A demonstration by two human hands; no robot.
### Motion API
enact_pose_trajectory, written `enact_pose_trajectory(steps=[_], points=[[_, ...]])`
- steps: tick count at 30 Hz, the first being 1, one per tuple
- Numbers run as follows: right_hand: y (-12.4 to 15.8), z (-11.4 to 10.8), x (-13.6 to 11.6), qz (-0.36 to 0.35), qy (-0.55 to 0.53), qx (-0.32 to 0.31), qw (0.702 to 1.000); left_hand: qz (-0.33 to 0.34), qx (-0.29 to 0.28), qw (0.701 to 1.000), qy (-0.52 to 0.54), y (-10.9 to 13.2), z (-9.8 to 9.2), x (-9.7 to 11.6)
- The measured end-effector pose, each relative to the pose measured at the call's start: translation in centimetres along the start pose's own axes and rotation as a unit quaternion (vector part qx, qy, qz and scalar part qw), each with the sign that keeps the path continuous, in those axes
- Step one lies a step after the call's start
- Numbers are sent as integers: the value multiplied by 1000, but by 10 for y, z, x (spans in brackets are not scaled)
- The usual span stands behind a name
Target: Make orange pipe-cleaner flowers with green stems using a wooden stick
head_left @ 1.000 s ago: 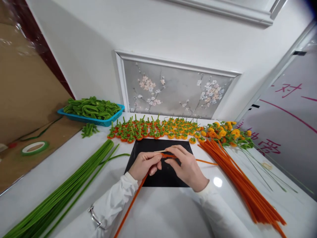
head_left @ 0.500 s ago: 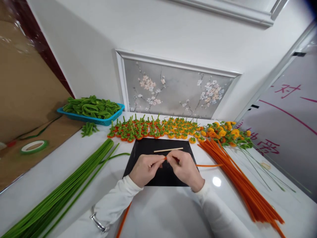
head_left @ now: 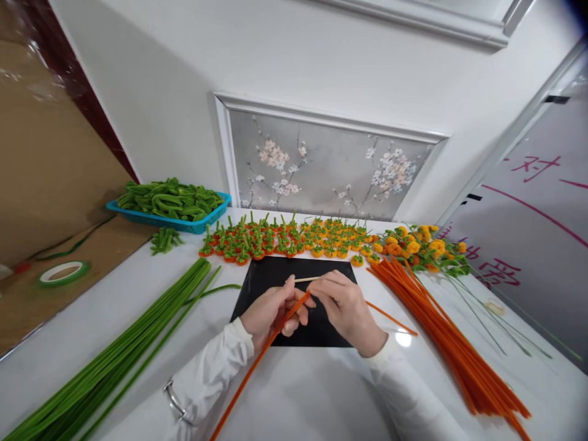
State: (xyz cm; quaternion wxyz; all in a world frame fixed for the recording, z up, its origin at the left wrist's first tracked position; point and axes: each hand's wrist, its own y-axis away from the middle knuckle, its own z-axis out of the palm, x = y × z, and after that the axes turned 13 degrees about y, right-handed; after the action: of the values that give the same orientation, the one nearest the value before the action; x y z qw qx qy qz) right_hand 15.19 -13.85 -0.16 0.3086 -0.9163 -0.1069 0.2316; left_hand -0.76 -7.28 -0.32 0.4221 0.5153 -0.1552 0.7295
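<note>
An orange pipe cleaner (head_left: 266,350) runs from the near table edge up to my fingertips. Its other end comes out past my right hand (head_left: 343,311) and points right. The right thumb and fingers pinch it near its bend. My left hand (head_left: 275,311) has its thumb raised and its fingers apart, with the strand crossing in front of them. Both hands are over a black mat (head_left: 316,334). Behind the fingertips lies a thin wooden stick (head_left: 304,280), partly hidden by the hands.
Green pipe cleaners (head_left: 138,340) lie left, orange ones (head_left: 452,343) right. Small orange flower pieces with green stems (head_left: 257,239) and yellow ones (head_left: 331,236) line the back. A blue basket (head_left: 202,225) holds green loops. Green tape (head_left: 63,273) lies far left; yellow flowers (head_left: 413,246) lie back right.
My left fingers have loosened from their pinch and the thumb has lifted. The strand now shows in front of the left hand, and its right end has swung toward me.
</note>
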Motion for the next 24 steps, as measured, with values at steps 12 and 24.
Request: enact_pose_trajectory(steps=[12, 24], points=[[2, -3, 0, -24, 127, -15, 992, 29, -44, 995, -80, 2, -6, 3], [-1, -1, -6, 322, -413, -182, 832, 445, 35, 625, -641, 0, -23, -3]])
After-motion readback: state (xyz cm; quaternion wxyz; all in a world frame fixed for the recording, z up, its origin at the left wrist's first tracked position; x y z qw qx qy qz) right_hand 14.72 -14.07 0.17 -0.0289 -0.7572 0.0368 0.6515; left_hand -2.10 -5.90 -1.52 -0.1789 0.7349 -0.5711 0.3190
